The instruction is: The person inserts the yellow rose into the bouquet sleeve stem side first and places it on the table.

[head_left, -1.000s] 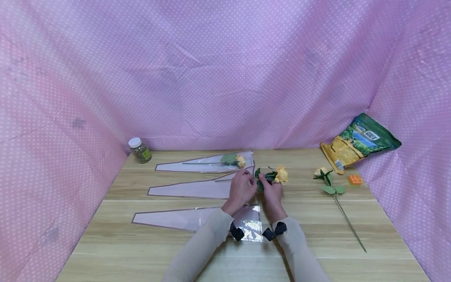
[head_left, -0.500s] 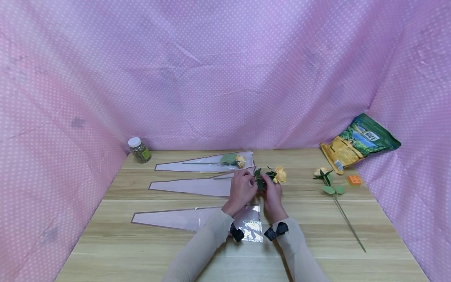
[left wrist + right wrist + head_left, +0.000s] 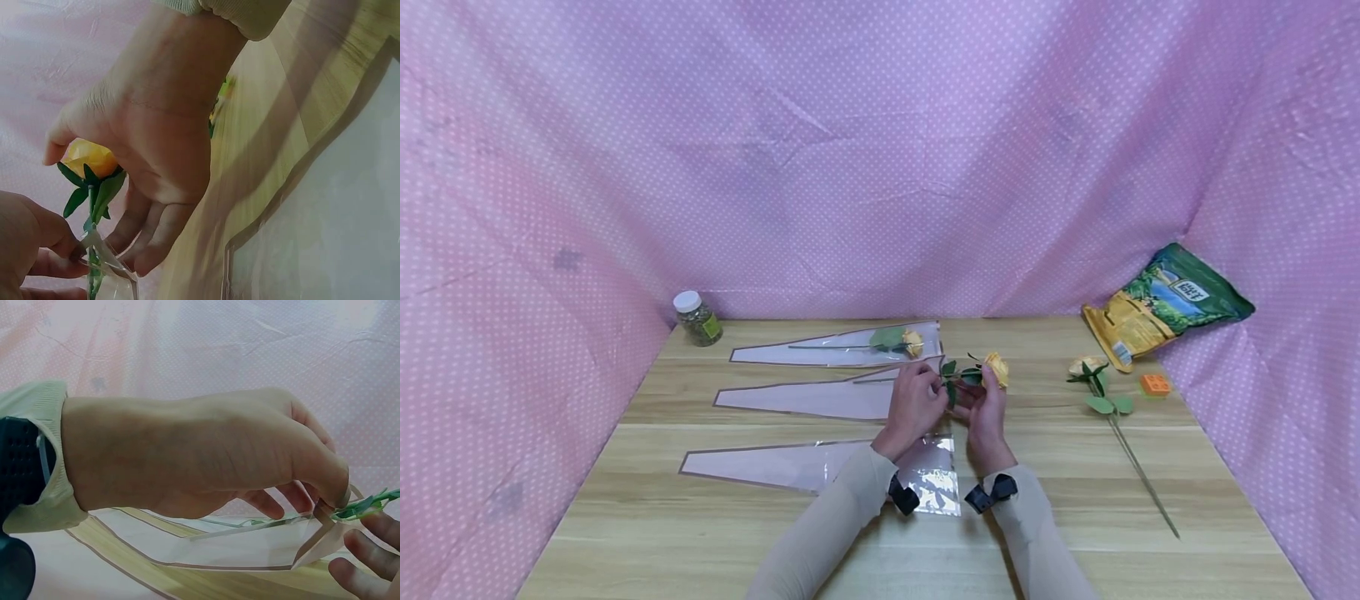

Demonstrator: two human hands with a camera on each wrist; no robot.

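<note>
In the head view the left hand (image 3: 916, 404) pinches the opening of the middle clear sleeve (image 3: 820, 400), whose dark border narrows to the left. A yellow rose (image 3: 997, 369) lies with its stem along that sleeve, bloom and leaves beyond the opening. The right hand (image 3: 987, 417) is under and beside the bloom, one digit touching it, the other fingers loosely extended. The left wrist view has the right hand (image 3: 162, 119) around the bloom (image 3: 90, 157), with the left hand (image 3: 31, 244) at the sleeve edge. From the right wrist, the left hand (image 3: 231, 450) grips the sleeve corner (image 3: 319, 531).
Behind lies a sleeve (image 3: 842, 354) holding a yellow rose; another sleeve (image 3: 767, 465) lies in front, partly beneath the left arm. To the right are a pale rose (image 3: 1135, 458), an orange block (image 3: 1155, 384) and a green-yellow bag (image 3: 1172, 292). A white-lidded jar (image 3: 698, 319) stands back left.
The right hand has moved from the leafy stem to the bloom, and its fingers have spread. The bloom has shifted slightly left. The left hand keeps its place.
</note>
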